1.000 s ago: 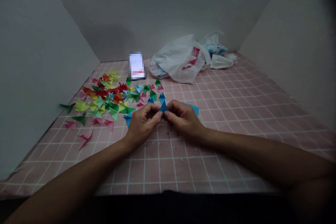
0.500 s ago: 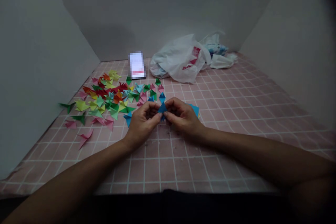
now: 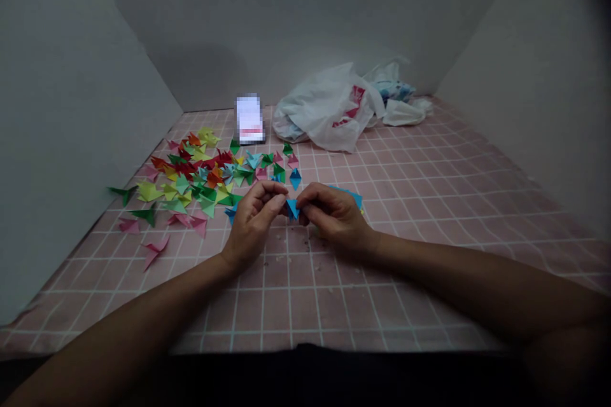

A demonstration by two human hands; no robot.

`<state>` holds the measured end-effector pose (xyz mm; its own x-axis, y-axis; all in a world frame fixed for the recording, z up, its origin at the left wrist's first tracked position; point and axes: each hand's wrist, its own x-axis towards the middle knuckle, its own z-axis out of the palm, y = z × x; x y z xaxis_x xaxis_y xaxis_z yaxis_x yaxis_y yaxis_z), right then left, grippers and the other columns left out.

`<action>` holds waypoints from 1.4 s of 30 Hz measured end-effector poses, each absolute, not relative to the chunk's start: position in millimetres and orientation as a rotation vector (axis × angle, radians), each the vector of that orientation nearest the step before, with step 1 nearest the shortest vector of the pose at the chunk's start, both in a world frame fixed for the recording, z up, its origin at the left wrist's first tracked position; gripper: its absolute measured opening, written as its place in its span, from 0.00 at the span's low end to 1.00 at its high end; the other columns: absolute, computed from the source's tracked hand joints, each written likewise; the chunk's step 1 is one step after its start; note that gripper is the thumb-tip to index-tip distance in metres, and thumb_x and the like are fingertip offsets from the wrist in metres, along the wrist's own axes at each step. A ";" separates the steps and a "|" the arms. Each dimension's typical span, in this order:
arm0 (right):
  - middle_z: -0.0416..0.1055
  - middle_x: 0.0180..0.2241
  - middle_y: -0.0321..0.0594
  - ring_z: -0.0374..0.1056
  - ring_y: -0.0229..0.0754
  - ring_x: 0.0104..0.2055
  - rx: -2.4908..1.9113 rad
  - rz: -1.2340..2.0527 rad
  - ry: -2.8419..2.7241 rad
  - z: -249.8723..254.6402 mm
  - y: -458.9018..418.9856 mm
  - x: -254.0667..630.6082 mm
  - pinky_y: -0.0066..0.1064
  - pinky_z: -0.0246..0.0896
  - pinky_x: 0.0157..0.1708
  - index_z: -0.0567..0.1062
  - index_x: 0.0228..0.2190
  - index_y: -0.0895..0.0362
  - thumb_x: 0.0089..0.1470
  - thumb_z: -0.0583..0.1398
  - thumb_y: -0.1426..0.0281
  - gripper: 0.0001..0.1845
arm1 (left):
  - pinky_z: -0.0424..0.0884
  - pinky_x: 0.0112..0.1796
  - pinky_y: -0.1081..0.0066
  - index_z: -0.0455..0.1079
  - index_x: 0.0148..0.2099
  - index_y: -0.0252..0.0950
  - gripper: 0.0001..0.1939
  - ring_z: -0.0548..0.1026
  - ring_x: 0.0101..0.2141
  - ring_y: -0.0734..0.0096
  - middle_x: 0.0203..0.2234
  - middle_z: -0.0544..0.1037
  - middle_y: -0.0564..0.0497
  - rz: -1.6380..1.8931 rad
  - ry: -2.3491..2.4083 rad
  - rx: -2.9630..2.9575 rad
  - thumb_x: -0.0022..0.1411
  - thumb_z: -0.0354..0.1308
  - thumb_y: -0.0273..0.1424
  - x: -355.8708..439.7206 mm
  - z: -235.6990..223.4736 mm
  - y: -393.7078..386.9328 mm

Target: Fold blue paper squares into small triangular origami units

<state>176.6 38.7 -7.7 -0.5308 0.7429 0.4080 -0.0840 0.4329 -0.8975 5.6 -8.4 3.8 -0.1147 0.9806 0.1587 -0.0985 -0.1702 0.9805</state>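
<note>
My left hand [image 3: 255, 219] and my right hand [image 3: 333, 216] meet over the pink checked tablecloth [image 3: 429, 191], both pinching a small folded blue paper piece [image 3: 292, 208] between their fingertips. Behind my right hand lies a flat sheet of blue paper [image 3: 352, 196], partly hidden. A single folded blue piece [image 3: 295, 178] rests just beyond my fingers. To the left spreads a pile of several folded paper triangles [image 3: 200, 175] in green, red, yellow, pink and light blue.
A blurred-out phone [image 3: 249, 118] stands at the back near the wall. White plastic bags [image 3: 334, 107] lie crumpled at the back centre-right. Grey walls close in on the left, back and right. Stray pink folded pieces [image 3: 155, 249] lie near the left wall.
The blue piece has been folded smaller and lowered between my fingertips. My left fingers have lifted and curled more over it. The arms stay where they were.
</note>
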 end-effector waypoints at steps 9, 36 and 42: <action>0.73 0.34 0.40 0.71 0.42 0.38 -0.383 0.761 -1.991 -11.7 39.8 177.6 0.36 0.68 0.39 0.73 0.36 0.52 0.63 0.55 0.78 0.10 | 0.69 0.32 0.72 0.74 0.30 0.35 0.11 0.72 0.28 0.72 0.25 0.75 0.53 1.414 1.207 1.254 0.57 0.69 0.37 7.0 6.2 -7.7; 0.72 0.27 0.36 0.70 0.38 0.30 -0.601 1.291 -1.767 -7.3 39.9 178.9 0.31 0.65 0.34 0.74 0.36 0.57 0.66 0.56 0.64 0.11 | 0.70 0.34 0.71 0.74 0.34 0.37 0.03 0.74 0.31 0.72 0.29 0.75 0.53 1.515 1.332 1.643 0.59 0.65 0.28 1.8 0.2 -4.4; 0.71 0.26 0.35 0.68 0.36 0.28 -0.663 1.156 -1.816 -9.0 39.9 177.4 0.30 0.62 0.31 0.75 0.34 0.58 0.64 0.59 0.66 0.09 | 0.71 0.34 0.73 0.72 0.34 0.36 0.05 0.74 0.31 0.74 0.30 0.75 0.53 1.538 1.346 1.918 0.61 0.64 0.23 1.3 -1.4 -4.4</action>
<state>177.4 39.9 -9.0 -0.4889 0.7853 0.3798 -0.0117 0.4294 -0.9030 1.3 -4.4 -1.4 -0.0331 0.8206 0.5705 0.4561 -0.4955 0.7392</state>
